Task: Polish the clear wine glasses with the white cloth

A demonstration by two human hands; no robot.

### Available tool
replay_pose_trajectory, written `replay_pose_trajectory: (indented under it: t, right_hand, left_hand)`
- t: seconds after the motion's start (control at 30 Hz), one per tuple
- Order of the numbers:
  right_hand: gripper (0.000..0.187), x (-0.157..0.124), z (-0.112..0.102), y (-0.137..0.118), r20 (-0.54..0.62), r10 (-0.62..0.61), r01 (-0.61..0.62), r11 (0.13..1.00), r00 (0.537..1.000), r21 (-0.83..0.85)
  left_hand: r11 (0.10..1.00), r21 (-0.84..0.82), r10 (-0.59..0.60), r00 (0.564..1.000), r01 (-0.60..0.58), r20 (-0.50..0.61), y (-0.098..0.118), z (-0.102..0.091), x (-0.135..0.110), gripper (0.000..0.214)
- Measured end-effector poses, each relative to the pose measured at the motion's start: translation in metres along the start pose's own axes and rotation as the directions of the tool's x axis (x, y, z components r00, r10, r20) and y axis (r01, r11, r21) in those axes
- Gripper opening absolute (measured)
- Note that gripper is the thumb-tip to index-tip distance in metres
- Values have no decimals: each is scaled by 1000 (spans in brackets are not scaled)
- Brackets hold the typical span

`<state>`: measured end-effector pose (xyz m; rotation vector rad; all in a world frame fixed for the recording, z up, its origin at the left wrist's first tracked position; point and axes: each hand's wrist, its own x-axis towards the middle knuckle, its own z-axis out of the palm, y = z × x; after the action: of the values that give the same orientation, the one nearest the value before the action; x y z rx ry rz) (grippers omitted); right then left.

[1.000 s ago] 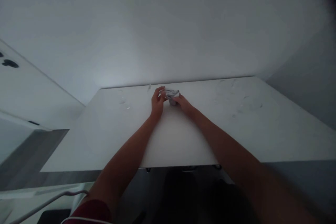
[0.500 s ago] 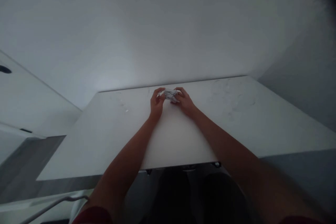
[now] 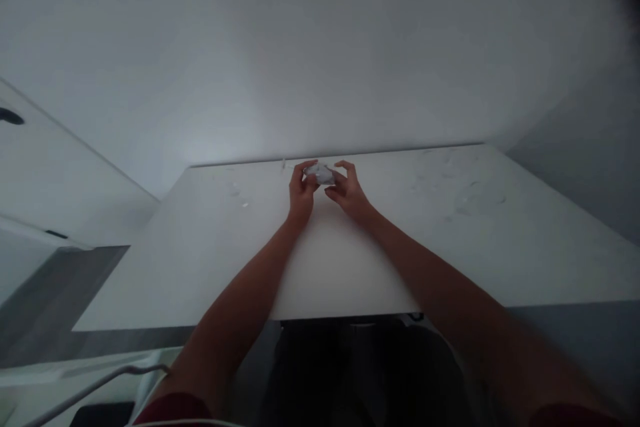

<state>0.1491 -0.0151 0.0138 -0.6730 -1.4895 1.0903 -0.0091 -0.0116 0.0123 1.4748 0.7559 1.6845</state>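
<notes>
Left hand [image 3: 301,192] and right hand [image 3: 351,192], fingers of both pinching a crumpled grey wad [image 3: 323,175], above white table [image 3: 200,260]

Dim, pale room with a white table pushed against a bare wall

The table [image 3: 200,260] has its far edge touching the plain back wall [image 3: 320,47], where a soft patch of light glows just above the tabletop; a darker side wall [image 3: 590,167] meets the table at its right. Faint smudges [image 3: 465,200] mark the table's right part and tiny scraps [image 3: 245,204] lie left of its middle. At the left stands a white cabinet [image 3: 60,187] with a dark slot [image 3: 55,235], above grey floor [image 3: 45,307]. A thin metal bar [image 3: 90,387] crosses the lower left corner.
</notes>
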Motion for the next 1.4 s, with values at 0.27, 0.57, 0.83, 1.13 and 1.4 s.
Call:
replay_pose_trajectory:
  t: [0.27,0.57,0.83,1.13,1.4]
  right_hand:
    - [87,4,-18,8,26,96,-99,978,995,181]
    - [80,1,-15,7,40,-34,29,993,999,119]
    - [57,0,-5,7,3,-133,130,967,991,-218]
    - [66,8,-15,22,-173,130,-112,987,976,111]
    - [53,11,-17,8,-189,17,-31,997,982,-69]
  left_hand:
    - [1000,0,27,990,-28,138,-7,-1,3,44]
    - [999,1,34,994,-34,105,-15,0,5,43]
    - [979,203,14,999,-5,-39,-12,0,5,39]
    - [974,96,182,960,-206,215,-28,-3,9,47]
    - [972,201,107,989,-126,103,-27,-1,7,42]
